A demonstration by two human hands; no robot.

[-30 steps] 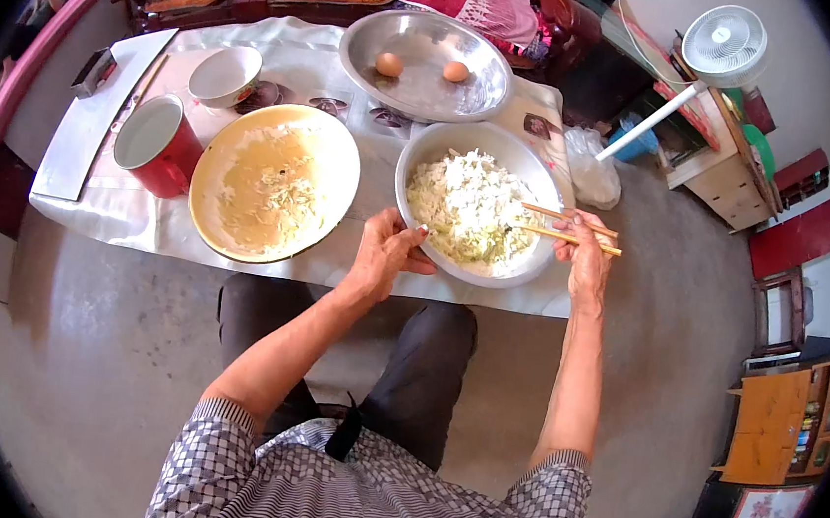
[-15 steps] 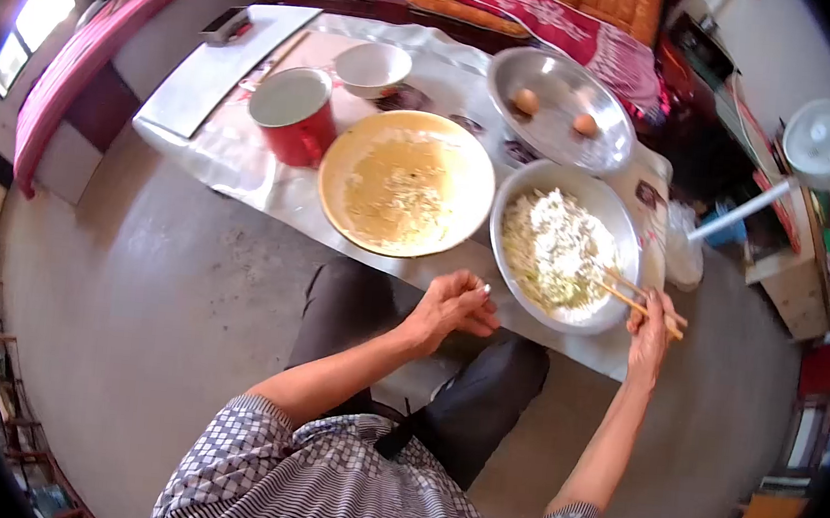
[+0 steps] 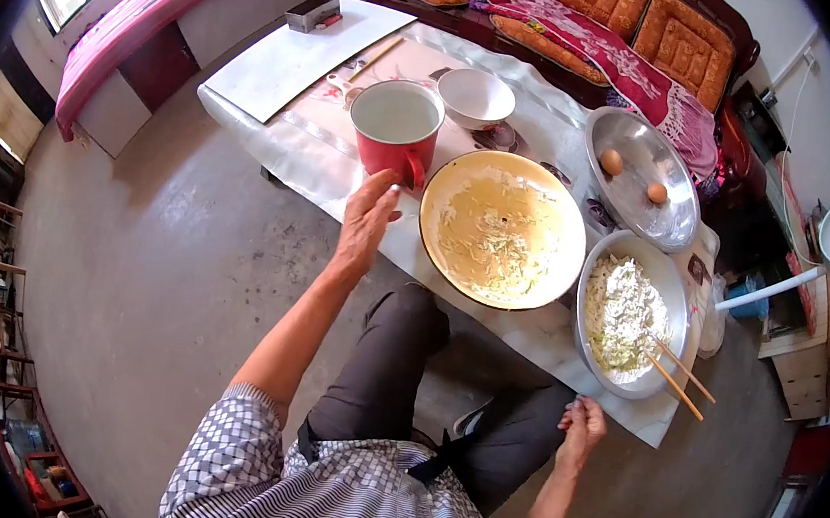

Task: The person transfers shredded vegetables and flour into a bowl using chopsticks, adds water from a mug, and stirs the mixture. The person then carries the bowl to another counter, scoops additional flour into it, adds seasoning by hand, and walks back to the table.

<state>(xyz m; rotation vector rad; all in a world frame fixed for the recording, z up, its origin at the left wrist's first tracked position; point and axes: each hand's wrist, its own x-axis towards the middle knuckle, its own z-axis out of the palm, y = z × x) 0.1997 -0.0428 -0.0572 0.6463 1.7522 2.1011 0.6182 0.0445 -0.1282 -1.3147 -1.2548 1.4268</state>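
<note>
The left hand [image 3: 369,218], fingers slightly spread, is at the handle side of the one red mug [image 3: 375,151] with a pale interior; whether skin meets mug cannot be told. The right hand [image 3: 581,433], its fingers curled in together, is just off the near edge of the tabletop [image 3: 307,165], above the knee.

Two wooden chopsticks [image 3: 677,389] lean in one deep grey metal bowl [image 3: 668,283], tips in a white, floury shredded mix [image 3: 622,307] with pale green bits, ends out over the rim. Behind it, one wide shiny metal basin [image 3: 646,157] stands tilted, with two brown eggs [image 3: 611,162] lying apart inside.

Left of the bowl sits one round yellow basin [image 3: 560,209] with a dark rim, pale shreds stuck to its inside. One small white bowl [image 3: 476,97] stands between the mug and the shiny basin.

Farther left, one flat white board [image 3: 299,63] bears one dark rectangular box [image 3: 313,13]; one thin wooden stick [image 3: 376,60] lies beside the board. Dark prints on the pale table cover are too small to make out.
</note>
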